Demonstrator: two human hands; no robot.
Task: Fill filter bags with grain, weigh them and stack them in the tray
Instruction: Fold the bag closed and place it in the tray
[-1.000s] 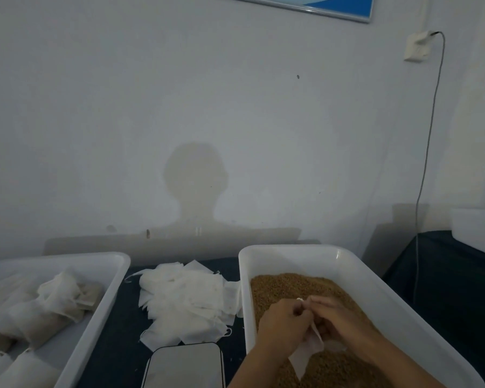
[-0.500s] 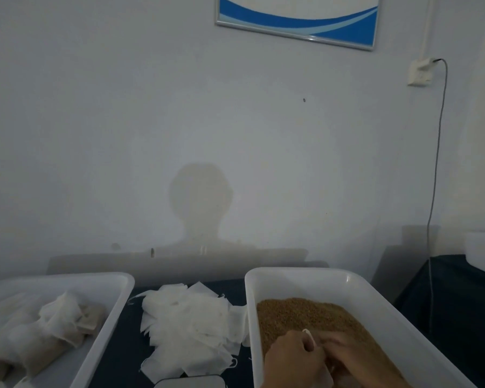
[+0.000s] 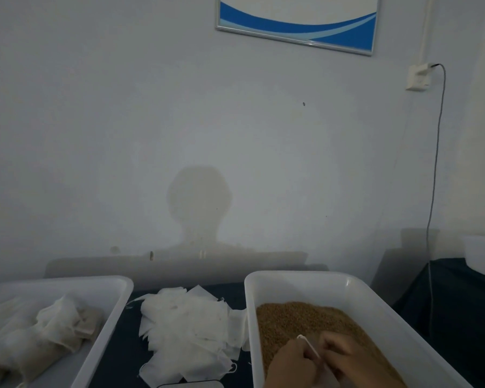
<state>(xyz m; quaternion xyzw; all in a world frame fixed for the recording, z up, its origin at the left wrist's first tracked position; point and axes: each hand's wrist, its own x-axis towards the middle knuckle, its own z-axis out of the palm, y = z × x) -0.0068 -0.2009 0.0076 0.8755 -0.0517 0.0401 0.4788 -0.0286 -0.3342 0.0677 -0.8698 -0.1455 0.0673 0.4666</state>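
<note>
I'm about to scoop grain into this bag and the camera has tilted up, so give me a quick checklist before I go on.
1. Both hands on the bag: ok. The left hand and the right hand pinch the filter bag over the grain.
2. Bag mouth open: cannot tell, the frame cuts it off.
3. Grain supply: ok, plenty in the grain tray.
4. Spare bags: ok, the pile of empty bags lies between the trays.
5. Room in the stacking tray: ok, filled bags leave its far end free.
6. Scale ready: cannot tell, only its edge shows.
</note>
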